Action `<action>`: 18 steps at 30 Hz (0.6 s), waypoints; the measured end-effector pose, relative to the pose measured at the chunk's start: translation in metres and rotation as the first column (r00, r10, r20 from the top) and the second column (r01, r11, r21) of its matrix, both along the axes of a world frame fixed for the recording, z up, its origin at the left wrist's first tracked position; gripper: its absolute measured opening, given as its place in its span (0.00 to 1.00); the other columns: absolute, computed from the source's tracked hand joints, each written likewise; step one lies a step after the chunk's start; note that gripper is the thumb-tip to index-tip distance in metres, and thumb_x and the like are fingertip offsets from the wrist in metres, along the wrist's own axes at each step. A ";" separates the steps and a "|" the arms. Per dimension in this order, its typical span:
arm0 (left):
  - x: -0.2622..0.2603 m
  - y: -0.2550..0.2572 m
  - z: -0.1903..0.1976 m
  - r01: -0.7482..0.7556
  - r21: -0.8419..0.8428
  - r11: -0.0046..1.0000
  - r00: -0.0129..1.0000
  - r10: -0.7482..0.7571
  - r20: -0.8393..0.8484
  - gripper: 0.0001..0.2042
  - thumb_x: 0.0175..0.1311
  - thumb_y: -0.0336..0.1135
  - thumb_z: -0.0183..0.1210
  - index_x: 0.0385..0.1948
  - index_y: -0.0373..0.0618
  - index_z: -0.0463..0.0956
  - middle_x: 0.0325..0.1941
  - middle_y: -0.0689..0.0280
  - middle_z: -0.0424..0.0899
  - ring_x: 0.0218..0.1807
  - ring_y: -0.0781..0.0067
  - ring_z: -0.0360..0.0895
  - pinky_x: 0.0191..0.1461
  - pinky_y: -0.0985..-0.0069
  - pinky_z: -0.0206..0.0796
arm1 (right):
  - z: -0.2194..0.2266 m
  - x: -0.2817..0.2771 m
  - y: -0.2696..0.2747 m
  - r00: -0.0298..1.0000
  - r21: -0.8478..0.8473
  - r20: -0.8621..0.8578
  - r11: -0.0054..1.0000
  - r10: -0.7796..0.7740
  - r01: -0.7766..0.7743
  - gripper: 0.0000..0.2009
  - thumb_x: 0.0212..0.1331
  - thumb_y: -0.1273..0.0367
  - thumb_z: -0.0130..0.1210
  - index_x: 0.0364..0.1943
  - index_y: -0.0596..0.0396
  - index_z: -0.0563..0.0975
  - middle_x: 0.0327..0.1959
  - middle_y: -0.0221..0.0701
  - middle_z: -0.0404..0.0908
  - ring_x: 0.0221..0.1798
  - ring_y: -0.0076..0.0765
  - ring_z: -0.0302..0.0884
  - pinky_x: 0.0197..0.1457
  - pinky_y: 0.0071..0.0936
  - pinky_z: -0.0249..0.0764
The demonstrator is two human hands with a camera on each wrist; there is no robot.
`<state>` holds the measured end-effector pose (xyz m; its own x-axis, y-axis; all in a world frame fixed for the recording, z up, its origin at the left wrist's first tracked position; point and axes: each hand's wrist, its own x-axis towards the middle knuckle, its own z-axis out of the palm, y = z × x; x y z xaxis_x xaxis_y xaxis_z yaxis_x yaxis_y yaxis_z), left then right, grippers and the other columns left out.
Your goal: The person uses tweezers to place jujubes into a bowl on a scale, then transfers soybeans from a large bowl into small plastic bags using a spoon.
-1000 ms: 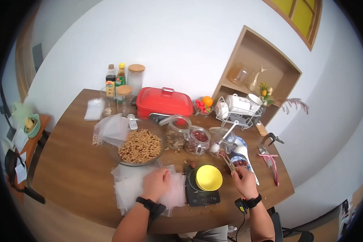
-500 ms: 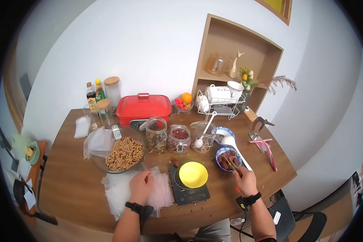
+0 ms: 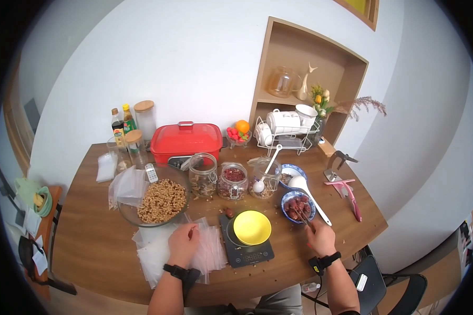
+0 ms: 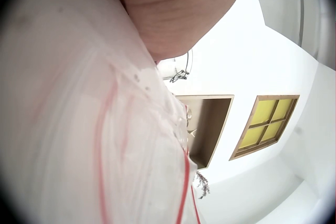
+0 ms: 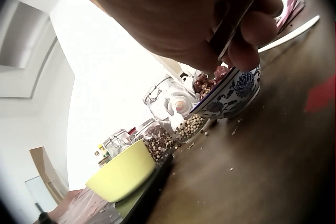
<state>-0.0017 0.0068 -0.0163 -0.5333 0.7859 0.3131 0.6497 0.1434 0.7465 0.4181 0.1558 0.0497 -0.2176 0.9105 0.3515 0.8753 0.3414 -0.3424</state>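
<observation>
My right hand (image 3: 321, 237) holds slim metal tongs (image 3: 305, 217) whose tips are down among the dark red dates (image 3: 298, 206) in a blue-and-white bowl (image 5: 239, 94). My left hand (image 3: 183, 244) rests with curled fingers on a pile of clear zip bags (image 3: 151, 252) with red seal lines; its fingertips are mostly hidden, and nothing shows in its grip. Between the hands, a yellow bowl (image 3: 252, 228) sits on a black kitchen scale (image 3: 249, 255). One loose date (image 3: 229, 212) lies by the scale's far edge.
Farther back stand a glass bowl of tan beans (image 3: 162, 201), several clip-top jars (image 3: 233, 181), a red electric pot (image 3: 186, 140) and a dish rack (image 3: 285, 134). A white spoon (image 3: 311, 199) leans across a second patterned bowl (image 3: 293, 172). Pink-handled scissors (image 3: 350, 198) lie right.
The head view has swung to the right. The tongs' tips have gone from the date bowl's left edge to among the dates. My left hand stays on the bags.
</observation>
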 end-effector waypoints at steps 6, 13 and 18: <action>0.000 -0.001 0.001 0.006 -0.004 1.000 1.000 -0.006 0.001 0.09 0.71 0.38 0.64 0.46 0.47 0.88 0.38 0.60 0.90 0.39 0.57 0.88 0.45 0.62 0.78 | -0.003 -0.001 0.001 1.000 -0.025 0.004 0.999 -0.022 0.022 0.11 0.67 0.60 0.65 0.41 0.51 0.86 0.33 0.46 0.89 0.39 0.61 0.88 0.43 0.55 0.81; 0.001 -0.001 0.002 0.012 0.022 1.000 1.000 -0.011 -0.026 0.09 0.71 0.38 0.64 0.45 0.47 0.88 0.38 0.60 0.89 0.39 0.57 0.87 0.45 0.62 0.78 | -0.009 0.001 0.003 0.998 -0.084 -0.047 0.996 -0.045 0.041 0.11 0.67 0.59 0.64 0.42 0.51 0.86 0.33 0.46 0.89 0.39 0.62 0.88 0.43 0.57 0.81; 0.001 -0.001 0.003 0.008 0.021 1.000 1.000 -0.008 -0.024 0.09 0.71 0.38 0.64 0.45 0.47 0.88 0.38 0.60 0.90 0.39 0.57 0.87 0.45 0.62 0.78 | -0.012 0.002 0.002 0.998 -0.089 -0.036 0.995 -0.057 0.053 0.11 0.68 0.59 0.65 0.41 0.51 0.85 0.32 0.47 0.88 0.39 0.63 0.87 0.43 0.57 0.81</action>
<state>-0.0003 0.0061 -0.0132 -0.5190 0.7833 0.3423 0.6688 0.1227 0.7332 0.4202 0.1582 0.0380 -0.1541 0.9486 0.2764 0.8776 0.2599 -0.4027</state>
